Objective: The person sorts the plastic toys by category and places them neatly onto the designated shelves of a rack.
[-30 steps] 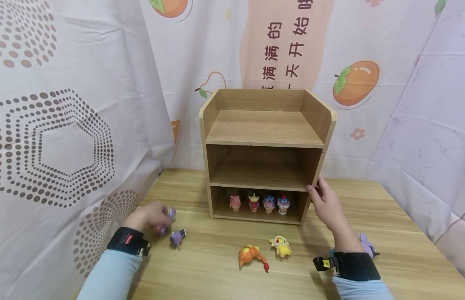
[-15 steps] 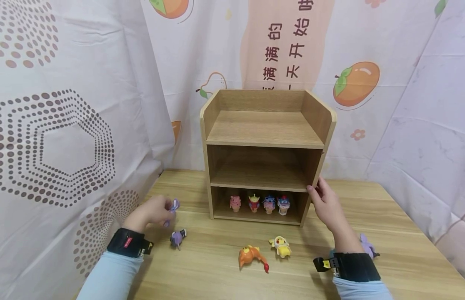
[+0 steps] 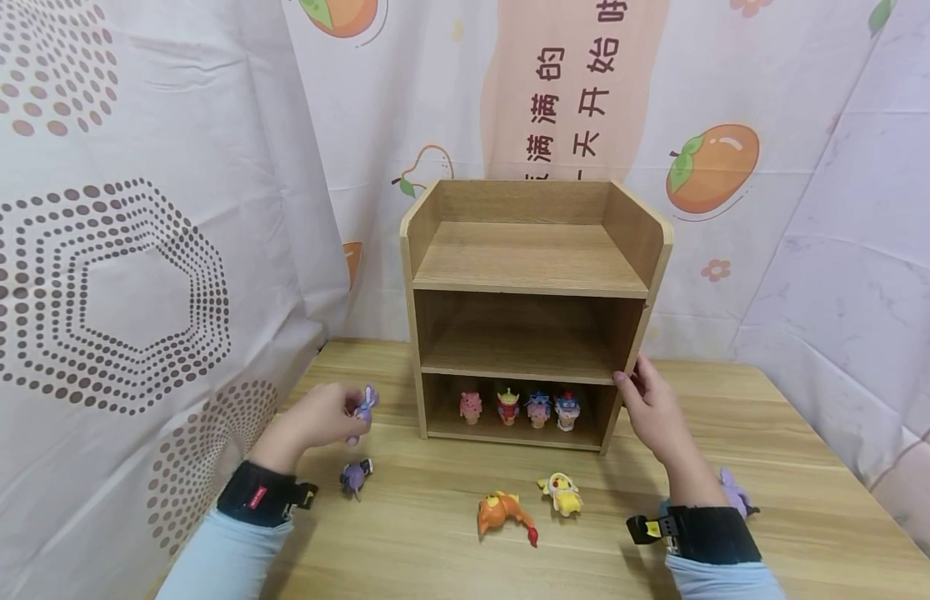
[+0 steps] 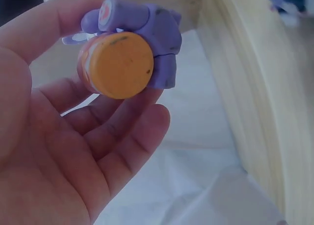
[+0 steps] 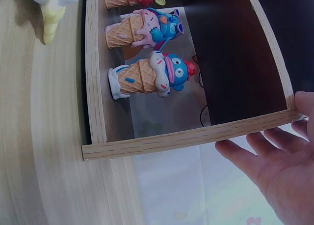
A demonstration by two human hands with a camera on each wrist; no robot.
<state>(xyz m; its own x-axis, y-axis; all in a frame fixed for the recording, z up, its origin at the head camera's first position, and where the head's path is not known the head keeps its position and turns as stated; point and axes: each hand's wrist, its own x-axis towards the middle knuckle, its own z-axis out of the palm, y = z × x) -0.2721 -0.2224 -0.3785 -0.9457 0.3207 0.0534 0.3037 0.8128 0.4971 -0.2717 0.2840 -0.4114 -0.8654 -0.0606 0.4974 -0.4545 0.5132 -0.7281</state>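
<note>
My left hand holds a purple toy figurine above the table, left of a small wooden shelf. In the left wrist view, thumb and fingers pinch this purple figurine, whose round orange base faces the camera. With the thumb at the front edge and the fingers along the outer side, my right hand grips the shelf's right side panel. Several figurines stand in a row on the bottom level, among them a blue-headed one on an ice-cream cone.
A dark purple figurine lies on the table below my left hand. An orange figurine and a yellow one lie before the shelf. Another purple toy is partly hidden by the right forearm. A printed curtain hangs behind.
My left hand has lifted the purple figurine off the table and carried it slightly right, toward the shelf. My right hand stays at the shelf's side.
</note>
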